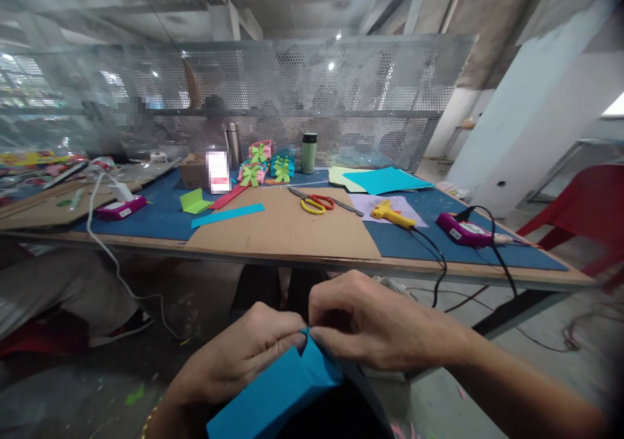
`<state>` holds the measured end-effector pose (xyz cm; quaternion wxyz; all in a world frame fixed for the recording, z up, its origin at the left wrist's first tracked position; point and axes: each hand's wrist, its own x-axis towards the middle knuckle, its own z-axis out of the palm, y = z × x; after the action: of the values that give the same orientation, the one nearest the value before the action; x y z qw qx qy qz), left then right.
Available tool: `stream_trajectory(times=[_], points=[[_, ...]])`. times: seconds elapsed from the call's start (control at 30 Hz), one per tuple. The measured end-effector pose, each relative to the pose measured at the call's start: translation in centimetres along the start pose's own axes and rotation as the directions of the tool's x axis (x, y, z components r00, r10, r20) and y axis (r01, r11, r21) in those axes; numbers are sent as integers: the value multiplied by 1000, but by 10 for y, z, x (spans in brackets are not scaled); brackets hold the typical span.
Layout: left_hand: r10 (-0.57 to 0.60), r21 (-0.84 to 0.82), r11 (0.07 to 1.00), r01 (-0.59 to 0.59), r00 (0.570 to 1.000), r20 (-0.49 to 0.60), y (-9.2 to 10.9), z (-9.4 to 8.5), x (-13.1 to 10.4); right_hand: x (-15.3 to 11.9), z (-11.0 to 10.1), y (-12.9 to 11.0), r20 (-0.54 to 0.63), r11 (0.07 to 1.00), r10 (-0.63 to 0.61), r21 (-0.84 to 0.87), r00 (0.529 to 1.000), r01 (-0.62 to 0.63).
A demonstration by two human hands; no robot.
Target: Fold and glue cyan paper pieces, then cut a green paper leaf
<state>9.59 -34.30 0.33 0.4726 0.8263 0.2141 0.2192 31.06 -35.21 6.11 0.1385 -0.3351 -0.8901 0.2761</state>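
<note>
A folded blue paper box (266,397) is held low over my lap, in front of the table edge. My left hand (248,348) grips it from the left, thumb and finger pinching its upper edge. My right hand (358,322) pinches the same edge from the right, its fingertips close to the left ones. Part of the box is hidden behind my fingers. On the table beyond lie a cardboard sheet (283,231), scissors (316,203) with red and yellow handles, a blue paper strip (228,215) and a yellow glue gun (392,214).
Blue and pale green paper sheets (385,180) lie behind the glue gun. Decorated paper boxes with green bows (281,169) stand near a green bottle (309,153). Purple power strips (465,229) sit at both sides, with cables hanging over the front edge. A red chair (575,208) stands right.
</note>
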Motion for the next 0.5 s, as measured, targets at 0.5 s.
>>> stream_trajectory(times=[0.5], points=[[-49,-46,998,50,999,7,-1,-2,1,-5,-2,-2,2,1000,-12,-16,1000,12]])
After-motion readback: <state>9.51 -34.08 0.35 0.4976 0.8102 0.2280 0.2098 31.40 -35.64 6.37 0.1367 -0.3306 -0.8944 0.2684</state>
